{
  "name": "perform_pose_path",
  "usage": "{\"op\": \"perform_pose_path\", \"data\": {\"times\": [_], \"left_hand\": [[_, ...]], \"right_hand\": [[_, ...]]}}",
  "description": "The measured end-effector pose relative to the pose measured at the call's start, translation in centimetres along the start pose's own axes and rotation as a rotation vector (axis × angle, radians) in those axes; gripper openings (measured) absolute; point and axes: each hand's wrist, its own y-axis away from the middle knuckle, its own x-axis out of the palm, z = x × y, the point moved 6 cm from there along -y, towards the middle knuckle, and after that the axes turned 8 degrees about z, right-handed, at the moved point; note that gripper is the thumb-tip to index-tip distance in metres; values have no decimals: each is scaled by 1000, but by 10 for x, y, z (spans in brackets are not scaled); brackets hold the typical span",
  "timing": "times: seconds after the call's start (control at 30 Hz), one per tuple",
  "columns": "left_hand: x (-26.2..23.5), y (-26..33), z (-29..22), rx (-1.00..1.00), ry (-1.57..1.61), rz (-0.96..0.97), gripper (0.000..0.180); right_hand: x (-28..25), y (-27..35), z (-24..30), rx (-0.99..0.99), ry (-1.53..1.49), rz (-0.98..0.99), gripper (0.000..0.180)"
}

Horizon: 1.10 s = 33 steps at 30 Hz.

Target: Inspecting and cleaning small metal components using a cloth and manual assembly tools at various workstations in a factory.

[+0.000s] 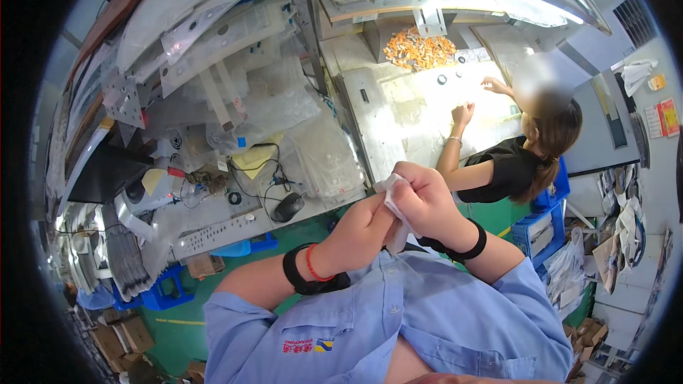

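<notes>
In front of my chest both hands come together around a crumpled white tissue [395,203]. My left hand [358,231] is closed on its lower left side, thumb pointing up along it. My right hand [425,198] wraps over it from the right, fingers curled in. Part of the tissue pokes out between the two hands and hangs below; the rest is hidden by my fingers. Black bands circle both wrists, and a thin red cord lies on the left one.
On the left, a cluttered bench carries stacked clear plastic bags [320,160], a black mouse [289,207] and a monitor [107,174]. Ahead right, a co-worker [509,167] reaches over a lit table near a heap of small orange parts [418,50]. Blue crates [533,231] stand on the right.
</notes>
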Motion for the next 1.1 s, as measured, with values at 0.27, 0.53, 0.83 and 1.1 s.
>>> {"op": "perform_pose_path", "data": {"times": [0.27, 0.53, 0.83, 1.1], "left_hand": [[-1, 9, -1, -2, -83, -29, 28], [14, 17, -6, -191, 310, 113, 27], [32, 23, -23, -300, 517, 295, 32], [32, 20, -37, -10, 205, 237, 32]], "right_hand": [[11, 7, -10, -12, -120, 15, 27], [11, 14, 8, -107, -66, 102, 25], [8, 20, 24, -305, -154, 194, 30], [-1, 22, 33, -298, -290, 63, 29]]}}
